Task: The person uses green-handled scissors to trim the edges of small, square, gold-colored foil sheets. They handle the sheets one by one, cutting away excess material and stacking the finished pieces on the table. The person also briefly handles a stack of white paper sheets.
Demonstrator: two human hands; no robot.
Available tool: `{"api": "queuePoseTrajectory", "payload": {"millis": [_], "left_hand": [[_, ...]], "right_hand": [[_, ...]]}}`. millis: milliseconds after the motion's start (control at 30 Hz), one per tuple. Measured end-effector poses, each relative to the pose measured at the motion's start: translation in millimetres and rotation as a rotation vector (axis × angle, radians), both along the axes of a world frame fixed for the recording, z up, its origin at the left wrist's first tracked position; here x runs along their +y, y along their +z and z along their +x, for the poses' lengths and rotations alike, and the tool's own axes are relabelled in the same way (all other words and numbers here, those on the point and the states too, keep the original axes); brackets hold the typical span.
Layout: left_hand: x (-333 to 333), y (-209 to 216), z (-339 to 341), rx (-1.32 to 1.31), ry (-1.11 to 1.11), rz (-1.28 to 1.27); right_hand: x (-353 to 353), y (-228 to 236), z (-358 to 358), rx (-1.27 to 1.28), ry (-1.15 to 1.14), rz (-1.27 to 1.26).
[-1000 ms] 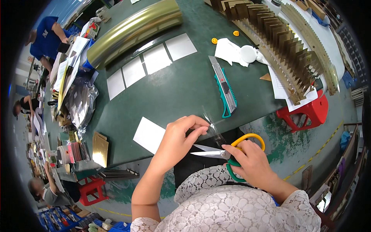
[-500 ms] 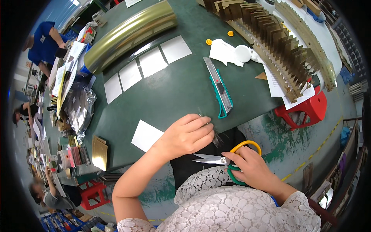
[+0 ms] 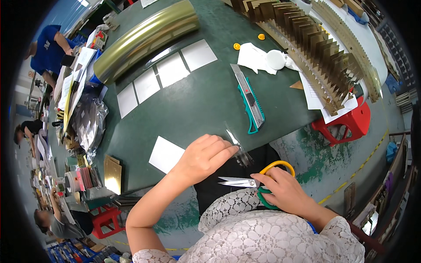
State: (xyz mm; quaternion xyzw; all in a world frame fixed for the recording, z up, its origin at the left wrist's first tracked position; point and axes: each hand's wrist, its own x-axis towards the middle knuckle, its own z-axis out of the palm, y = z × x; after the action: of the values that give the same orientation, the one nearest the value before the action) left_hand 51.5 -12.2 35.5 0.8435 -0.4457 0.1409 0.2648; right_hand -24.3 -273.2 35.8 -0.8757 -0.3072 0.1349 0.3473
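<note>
My left hand (image 3: pixel 205 158) is closed at the table's near edge, its fingers pinching a clear plastic strip (image 3: pixel 234 138). The strip is see-through, so its full outline is hard to make out. In my right hand (image 3: pixel 286 189) is a pair of scissors (image 3: pixel 241 182) with one yellow and one green handle loop. Their blades are slightly parted and point left, below the left hand, apart from the strip. A white rectangular sheet (image 3: pixel 165 154) lies beside my left wrist. Beyond my hands rests a teal utility knife (image 3: pixel 251 104) with its blade out.
Several white sheets (image 3: pixel 174 69) lie in a row before a large gold film roll (image 3: pixel 149 39) on the green table (image 3: pixel 193 105). A toothed rack of brown plates (image 3: pixel 302 41) stands at right, above a red stool (image 3: pixel 346 122). Other people work at far left.
My left hand has drawn slightly left and its fingers have curled in, so more of the clear strip shows. The scissors have hardly moved.
</note>
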Motion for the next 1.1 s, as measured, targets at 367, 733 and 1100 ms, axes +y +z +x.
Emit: {"api": "queuePoseTrajectory", "payload": {"millis": [367, 733, 1100], "left_hand": [[-8, 18, 21, -0.444, 0.199, 0.133], [-16, -18, -15, -0.169, 0.103, 0.153], [-27, -35, -26, -0.272, 0.139, 0.243]], "right_hand": [[-2, -2, -2, -0.003, -0.007, 0.014], [-1, 2, 2, 0.037, 0.034, -0.034], [-3, -9, -11, -0.006, 0.104, -0.019]]}}
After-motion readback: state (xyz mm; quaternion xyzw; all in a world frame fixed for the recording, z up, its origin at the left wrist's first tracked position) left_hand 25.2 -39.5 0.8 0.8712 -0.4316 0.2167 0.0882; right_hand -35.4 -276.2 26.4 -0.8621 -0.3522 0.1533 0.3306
